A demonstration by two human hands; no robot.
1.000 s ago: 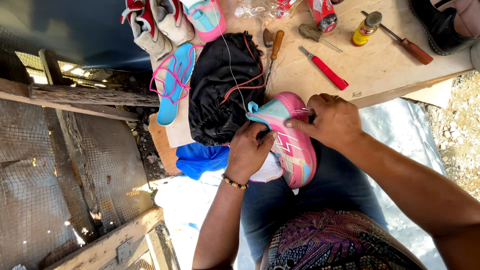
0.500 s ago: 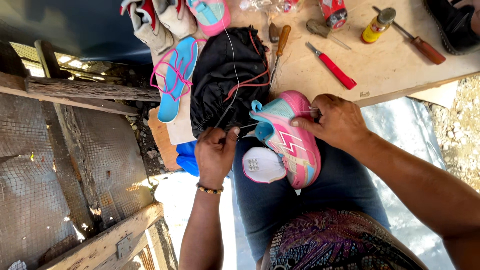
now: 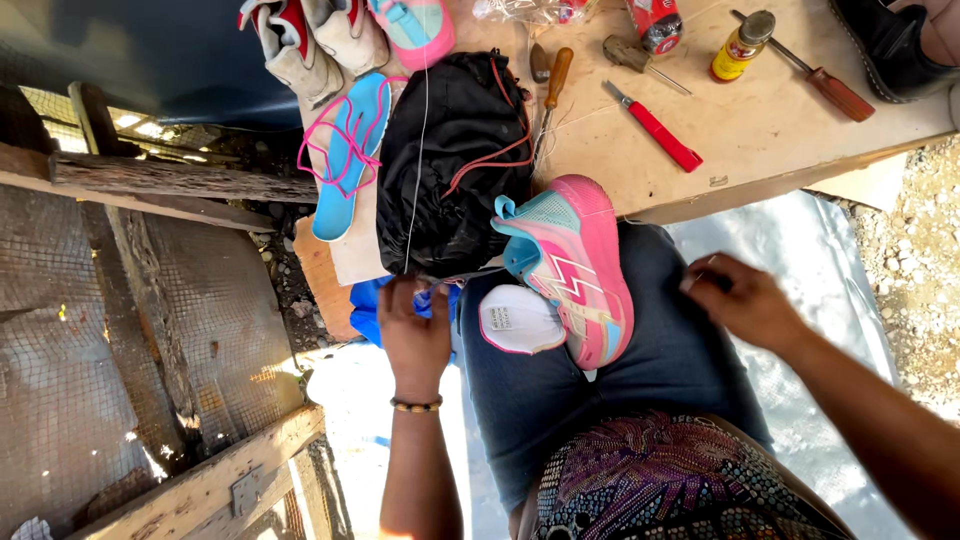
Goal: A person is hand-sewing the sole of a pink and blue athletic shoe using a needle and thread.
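Both hands [image 3: 415, 335] now off pink shoe [image 3: 570, 265], beside cluttered wooden bench [image 3: 780, 130].

An outdoor work spot in bright daylight: a pale wooden surface [image 3: 760, 130] fills the upper part of the view, its front edge casting a short shadow. To the left, weathered timber beams [image 3: 180, 185] frame panels of rusty wire mesh [image 3: 60, 400], and a lighter plank with a metal hinge [image 3: 245, 490] crosses the lower left corner. A silvery plastic sheet [image 3: 800, 260] covers the ground below the surface, and gravel [image 3: 925, 290] shows at the right edge, sunlit.
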